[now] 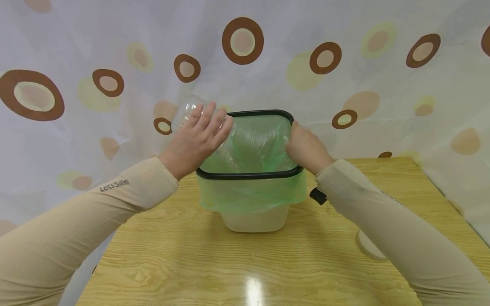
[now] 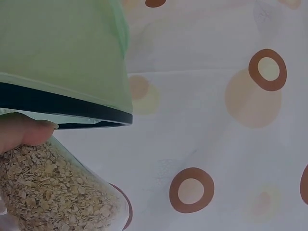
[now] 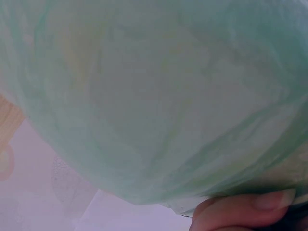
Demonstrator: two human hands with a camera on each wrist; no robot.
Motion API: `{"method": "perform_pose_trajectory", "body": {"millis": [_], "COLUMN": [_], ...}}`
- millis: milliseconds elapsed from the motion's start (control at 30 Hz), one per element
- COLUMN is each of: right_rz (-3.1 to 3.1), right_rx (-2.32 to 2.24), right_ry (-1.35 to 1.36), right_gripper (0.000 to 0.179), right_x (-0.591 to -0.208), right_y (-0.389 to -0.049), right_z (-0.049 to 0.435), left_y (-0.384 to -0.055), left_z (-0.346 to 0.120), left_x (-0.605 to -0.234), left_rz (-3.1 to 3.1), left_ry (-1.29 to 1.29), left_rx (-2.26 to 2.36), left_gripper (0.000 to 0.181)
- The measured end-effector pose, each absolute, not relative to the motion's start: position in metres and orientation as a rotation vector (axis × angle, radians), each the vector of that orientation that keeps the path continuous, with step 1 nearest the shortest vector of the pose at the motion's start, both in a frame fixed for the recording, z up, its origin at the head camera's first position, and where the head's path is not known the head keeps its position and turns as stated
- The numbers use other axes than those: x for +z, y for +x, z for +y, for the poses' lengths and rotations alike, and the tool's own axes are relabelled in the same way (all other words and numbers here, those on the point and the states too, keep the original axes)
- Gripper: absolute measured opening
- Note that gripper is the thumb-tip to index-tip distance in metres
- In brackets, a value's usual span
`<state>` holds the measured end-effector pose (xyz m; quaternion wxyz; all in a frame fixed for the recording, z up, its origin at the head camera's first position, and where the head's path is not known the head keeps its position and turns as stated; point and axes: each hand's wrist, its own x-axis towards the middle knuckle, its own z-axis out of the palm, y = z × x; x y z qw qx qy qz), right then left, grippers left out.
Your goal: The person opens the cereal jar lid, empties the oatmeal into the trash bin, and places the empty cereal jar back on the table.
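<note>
A whitish bin (image 1: 254,221) with a black rim (image 1: 250,175) stands on the table. It is lined with a green plastic bag (image 1: 250,196), folded out over its sides. At the bin's left edge, my left hand (image 1: 199,140) holds a clear jar (image 1: 186,111), tilted toward the opening. Oat flakes (image 2: 55,192) fill much of the jar in the left wrist view. My right hand (image 1: 309,146) grips the rim and bag on the right side. In the right wrist view, the bag (image 3: 144,106) covers most of the picture above a fingertip (image 3: 274,199).
A pale round lid-like disc (image 1: 369,246) lies on the wooden table (image 1: 183,263), partly behind the right forearm. A sheet with brown circles (image 1: 243,40) hangs behind the table. Something small and black (image 1: 317,196) shows beneath the right wrist.
</note>
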<state>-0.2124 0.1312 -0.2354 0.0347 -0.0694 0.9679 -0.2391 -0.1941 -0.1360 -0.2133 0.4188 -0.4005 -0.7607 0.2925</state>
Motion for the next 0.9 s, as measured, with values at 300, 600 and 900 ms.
{"method": "perform_pose_trajectory", "body": {"millis": [300, 600, 900], "right_rz": [2.975, 2.962, 2.959], "right_rx": [-0.738, -0.752, -0.771], "right_ry": [-0.216, -0.215, -0.221], "right_gripper": [0.060, 0.060, 0.061], "right_x": [-0.2346, -0.2357, -0.2359], "right_y": [-0.2125, -0.2113, -0.2104], "right_z": [0.1319, 0.1323, 0.1324], "left_y": [-0.1920, -0.1941, -0.1944], "left_z": [-0.1343, -0.1336, -0.1336], "left_x": [-0.2127, -0.2151, -0.2149], "left_rz": [-1.917, -1.852, -1.831], "left_ry": [-1.007, -0.994, -0.999], "left_rx": [0.777, 0.821, 0.826], "left_gripper": [0.054, 0.050, 0.050]}}
